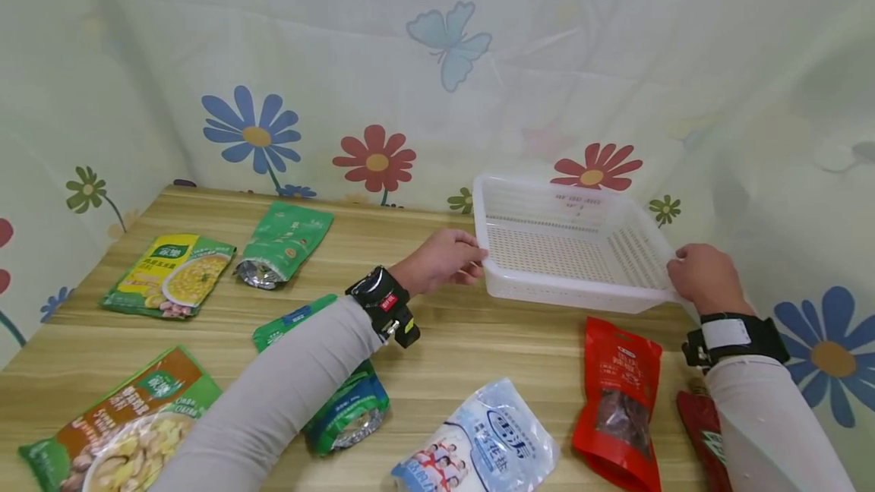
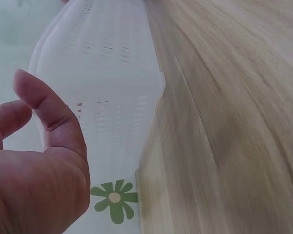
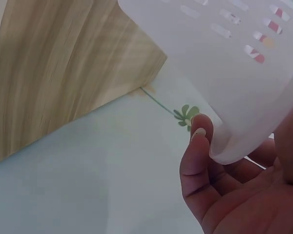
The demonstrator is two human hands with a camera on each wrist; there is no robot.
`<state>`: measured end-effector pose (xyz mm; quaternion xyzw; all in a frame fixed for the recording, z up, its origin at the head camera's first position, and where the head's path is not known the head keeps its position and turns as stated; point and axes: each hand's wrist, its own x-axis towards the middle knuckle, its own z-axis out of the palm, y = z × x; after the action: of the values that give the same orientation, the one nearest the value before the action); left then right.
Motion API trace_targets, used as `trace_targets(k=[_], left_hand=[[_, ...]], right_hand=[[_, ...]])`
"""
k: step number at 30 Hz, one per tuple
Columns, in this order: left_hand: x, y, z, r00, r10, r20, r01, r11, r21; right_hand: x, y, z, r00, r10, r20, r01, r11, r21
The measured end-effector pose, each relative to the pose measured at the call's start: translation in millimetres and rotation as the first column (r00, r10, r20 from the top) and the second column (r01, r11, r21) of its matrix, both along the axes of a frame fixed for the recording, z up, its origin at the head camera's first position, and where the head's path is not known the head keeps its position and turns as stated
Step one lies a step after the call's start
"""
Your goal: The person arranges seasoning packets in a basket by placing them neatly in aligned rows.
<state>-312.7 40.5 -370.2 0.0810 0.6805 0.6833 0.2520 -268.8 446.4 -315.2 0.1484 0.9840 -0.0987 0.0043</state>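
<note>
The left hand (image 1: 446,257) and right hand (image 1: 708,276) are pinching the basket (image 1: 574,290) at either end, and any uneven pull is risking a tip onto the red bag (image 1: 620,389).

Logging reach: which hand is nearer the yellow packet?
Left. The left hand is right of the yellow packet, at the left side of the basket; the right hand is farther, at its right side.

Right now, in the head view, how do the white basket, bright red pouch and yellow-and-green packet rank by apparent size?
1. White basket
2. Bright red pouch
3. Yellow-and-green packet

The pouch lies nearer the camera, so its real size against the packet's is unsure.
</note>
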Motion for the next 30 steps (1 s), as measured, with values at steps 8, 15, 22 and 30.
trace_targets(k=[8, 15, 22, 30], left_hand=[[5.5, -20, 4.1, 0.997, 0.000, -0.073, -0.003, 0.999, -0.052], [12.0, -48, 7.9, 0.997, 0.012, -0.074, -0.018, 0.996, -0.087], [18.0, -74, 12.5, 0.998, 0.021, -0.065, -0.029, 0.992, -0.124], [25.8, -105, 19.5, 0.996, 0.034, -0.082, -0.047, 0.987, -0.155]], right_hand=[[-2.0, -16, -0.7, 0.998, 0.028, -0.057, -0.029, 1.000, -0.011], [-3.6, -31, -4.0, 0.994, 0.084, -0.072, -0.090, 0.993, -0.075], [-6.3, -44, -6.8, 0.993, 0.095, -0.066, -0.107, 0.976, -0.192], [-10.4, -59, -6.3, 0.986, 0.163, -0.029, -0.165, 0.942, -0.292]])
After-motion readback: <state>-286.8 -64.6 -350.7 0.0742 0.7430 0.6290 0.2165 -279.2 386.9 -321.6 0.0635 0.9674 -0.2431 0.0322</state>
